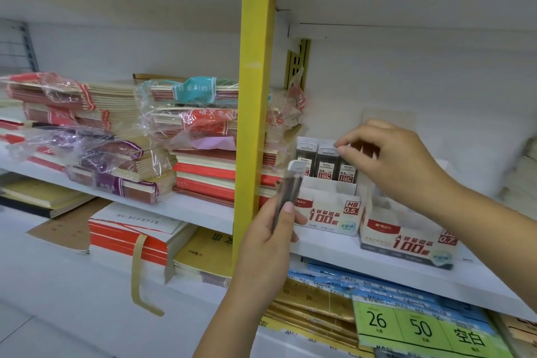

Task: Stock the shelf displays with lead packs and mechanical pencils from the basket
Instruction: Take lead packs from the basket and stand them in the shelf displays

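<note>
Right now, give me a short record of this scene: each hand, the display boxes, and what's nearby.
left hand: grips one lead pack, near the left edge of the 0.5 display box
right hand: fingertips at the tops of the packs standing in that box; grip unclear
0.7 display box: right of the 0.5 box, on the same white shelf; contents unclear
nearby: notebook stacks left of the yellow post

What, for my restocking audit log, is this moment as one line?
left hand holds loose lead pack | right hand at tops of stocked lead packs, grip unclear | target: 0.5 display box
</note>
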A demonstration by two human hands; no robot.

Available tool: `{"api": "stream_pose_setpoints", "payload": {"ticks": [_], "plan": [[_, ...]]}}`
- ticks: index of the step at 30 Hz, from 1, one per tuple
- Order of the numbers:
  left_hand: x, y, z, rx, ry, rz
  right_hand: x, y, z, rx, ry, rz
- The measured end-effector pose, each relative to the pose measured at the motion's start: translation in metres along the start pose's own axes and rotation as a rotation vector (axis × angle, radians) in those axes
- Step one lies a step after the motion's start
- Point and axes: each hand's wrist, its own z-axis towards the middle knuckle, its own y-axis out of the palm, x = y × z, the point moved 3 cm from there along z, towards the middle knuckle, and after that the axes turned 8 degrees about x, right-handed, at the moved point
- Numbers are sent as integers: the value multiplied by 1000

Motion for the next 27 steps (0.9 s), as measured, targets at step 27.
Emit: {"api": "stream_pose_setpoints", "payload": {"ticks": [27], "plan": [[-8,9,-1,109,326,536,-20,35,30,-95,35,104]]}}
